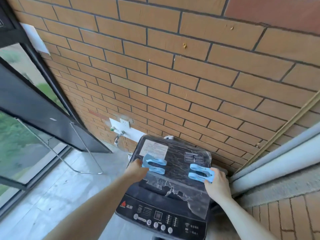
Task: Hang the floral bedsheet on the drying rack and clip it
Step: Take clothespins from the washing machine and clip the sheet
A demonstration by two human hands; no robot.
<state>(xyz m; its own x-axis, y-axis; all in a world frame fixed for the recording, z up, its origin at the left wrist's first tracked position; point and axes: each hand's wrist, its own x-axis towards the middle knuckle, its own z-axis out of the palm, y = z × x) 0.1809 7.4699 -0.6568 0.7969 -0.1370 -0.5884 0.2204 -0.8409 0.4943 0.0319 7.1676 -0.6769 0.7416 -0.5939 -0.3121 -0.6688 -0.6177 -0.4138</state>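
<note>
Two large light-blue clips lie on the dark lid of a top-loading washing machine (174,172). My left hand (137,168) grips the left clip (155,164) by its near end. My right hand (216,179) grips the right clip (199,173) by its right end. Both clips have their jaws pointing toward each other. The floral bedsheet is not in view. A thin metal frame (83,153), possibly a leg of the drying rack, stands on the floor at the left.
A brick wall (173,75) rises behind the washer, with a socket (125,122) and tap (119,136) low on it. An open dark-framed window panel (34,110) leans in at the left. A grey ledge and rail (277,170) run along the right.
</note>
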